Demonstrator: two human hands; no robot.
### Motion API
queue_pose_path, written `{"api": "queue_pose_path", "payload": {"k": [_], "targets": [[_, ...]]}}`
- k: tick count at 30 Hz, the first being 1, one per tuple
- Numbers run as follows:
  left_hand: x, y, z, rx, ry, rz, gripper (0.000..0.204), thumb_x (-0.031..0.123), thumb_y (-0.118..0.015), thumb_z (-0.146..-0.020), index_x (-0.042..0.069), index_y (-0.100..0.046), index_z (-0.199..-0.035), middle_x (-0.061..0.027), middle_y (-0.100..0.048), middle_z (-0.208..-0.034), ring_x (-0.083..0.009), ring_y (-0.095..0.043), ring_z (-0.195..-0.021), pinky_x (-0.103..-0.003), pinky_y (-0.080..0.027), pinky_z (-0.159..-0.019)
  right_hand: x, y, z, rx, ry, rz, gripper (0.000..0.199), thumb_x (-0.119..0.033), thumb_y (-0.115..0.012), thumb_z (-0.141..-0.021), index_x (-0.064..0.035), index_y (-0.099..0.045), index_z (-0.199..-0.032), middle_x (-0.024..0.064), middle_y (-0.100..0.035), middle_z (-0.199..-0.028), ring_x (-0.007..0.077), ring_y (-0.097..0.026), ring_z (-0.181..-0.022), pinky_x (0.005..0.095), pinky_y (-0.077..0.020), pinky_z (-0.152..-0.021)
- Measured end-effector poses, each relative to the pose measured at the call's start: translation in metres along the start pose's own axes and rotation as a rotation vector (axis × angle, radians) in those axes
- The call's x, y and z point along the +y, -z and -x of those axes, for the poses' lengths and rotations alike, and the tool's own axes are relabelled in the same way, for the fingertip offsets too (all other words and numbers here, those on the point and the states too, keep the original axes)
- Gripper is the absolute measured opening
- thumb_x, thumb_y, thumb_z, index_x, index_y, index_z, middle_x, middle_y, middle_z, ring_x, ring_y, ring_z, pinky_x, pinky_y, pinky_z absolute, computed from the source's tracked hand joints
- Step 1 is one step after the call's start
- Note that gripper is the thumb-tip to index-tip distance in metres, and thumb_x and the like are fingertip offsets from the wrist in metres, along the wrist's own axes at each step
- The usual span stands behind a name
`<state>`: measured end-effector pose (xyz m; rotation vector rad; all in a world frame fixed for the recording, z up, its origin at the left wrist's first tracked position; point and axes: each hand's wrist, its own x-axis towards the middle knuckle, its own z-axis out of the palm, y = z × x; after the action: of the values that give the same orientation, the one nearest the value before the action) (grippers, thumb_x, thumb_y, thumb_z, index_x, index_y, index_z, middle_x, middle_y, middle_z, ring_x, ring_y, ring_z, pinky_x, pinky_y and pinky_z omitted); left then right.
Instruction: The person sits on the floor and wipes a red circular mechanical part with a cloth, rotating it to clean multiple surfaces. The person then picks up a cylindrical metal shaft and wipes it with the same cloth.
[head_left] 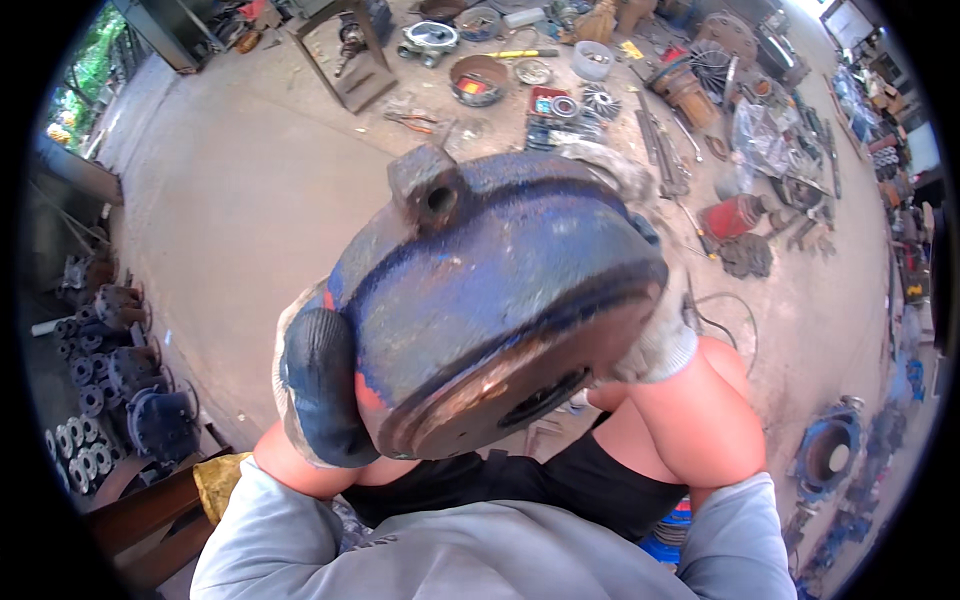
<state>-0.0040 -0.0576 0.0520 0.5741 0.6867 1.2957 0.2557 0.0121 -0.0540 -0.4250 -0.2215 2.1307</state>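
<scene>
Gloved left hand [325, 385] and right hand [665, 340] clasp opposite sides of a worn blue cast-metal housing [490, 290], tilted above the near lap [590, 475], probably so its apparent weight is shared evenly.

The dusty floor [220, 230] carries orange-handled pliers [412, 119], a brown bowl [479, 98], a red cylinder [730, 217] and a whitish tub [592, 62].

Rough, apparently metal casing [505, 275]
</scene>
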Motion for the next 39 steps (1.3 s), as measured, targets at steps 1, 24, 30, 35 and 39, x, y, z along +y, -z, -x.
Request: {"api": "queue_pose_path", "payload": {"k": [1, 24, 30, 35, 39], "targets": [[0.0, -0.004, 0.001, 0.018, 0.019, -0.011, 0.078, 0.054, -0.06, -0.1, -0.003, -0.047, -0.152, -0.0212, -0.058, -0.146, -0.0314, -0.06, -0.132, -0.045, -0.048, -0.113, 0.0, 0.007, -0.004, -0.026, -0.017, -0.077, 0.054, -0.039, -0.04, -0.107, 0.0029, -0.059, -0.135, 0.0234, -0.064, -0.131, 0.0383, -0.064, -0.116, 0.0487, -0.0542, -0.101], [0.01, 0.025, -0.041, 0.425, -0.534, -0.606, 0.032, 0.03, -0.063, -0.108, -0.001, -0.074, -0.108, 0.0025, -0.064, -0.086, -0.0031, -0.055, -0.075, -0.022, -0.044, -0.063, 0.003, -0.06, -0.039, 0.167, -0.011, 0.547, 0.031, -0.017, -0.058, -0.106, -0.0008, -0.066, -0.13, 0.01, -0.071, -0.12, 0.0173, -0.07, -0.105, 0.0307, -0.0583, -0.091], [0.008, 0.025, -0.041, 0.396, -0.532, -0.848, 0.027, 0.02, -0.062, -0.107, -0.005, -0.07, -0.1, 0.0003, -0.059, -0.078, -0.0062, -0.052, -0.068, -0.025, -0.042, -0.057, 0.026, -0.044, -0.086, -0.569, 0.66, 1.715, 0.038, -0.007, -0.056, -0.099, -0.002, -0.066, -0.135, 0.0156, -0.069, -0.132, 0.0276, -0.066, -0.121, 0.0362, -0.0521, -0.103], [-0.005, 0.021, -0.039, 0.297, -0.56, -1.011, 0.022, 0.014, -0.062, -0.103, -0.007, -0.069, -0.101, -0.0042, -0.057, -0.075, -0.0095, -0.052, -0.068, -0.028, -0.044, -0.061, 0.029, -0.024, -0.107, -0.475, 0.301, 1.506, 0.029, -0.01, -0.057, -0.097, -0.001, -0.07, -0.122, 0.0171, -0.072, -0.118, 0.0312, -0.067, -0.111, 0.0378, -0.0542, -0.098], [-0.012, 0.033, -0.051, 0.275, -0.54, -1.194, 0.02, 0.013, -0.063, -0.102, -0.007, -0.068, -0.099, -0.0087, -0.054, -0.072, -0.0134, -0.052, -0.066, -0.031, -0.046, -0.061, 0.032, -0.043, -0.106, -0.276, 0.298, 1.819, 0.027, -0.019, -0.065, -0.091, -0.002, -0.074, -0.11, 0.0204, -0.074, -0.111, 0.0389, -0.071, -0.104, 0.0412, -0.0572, -0.092]]}}
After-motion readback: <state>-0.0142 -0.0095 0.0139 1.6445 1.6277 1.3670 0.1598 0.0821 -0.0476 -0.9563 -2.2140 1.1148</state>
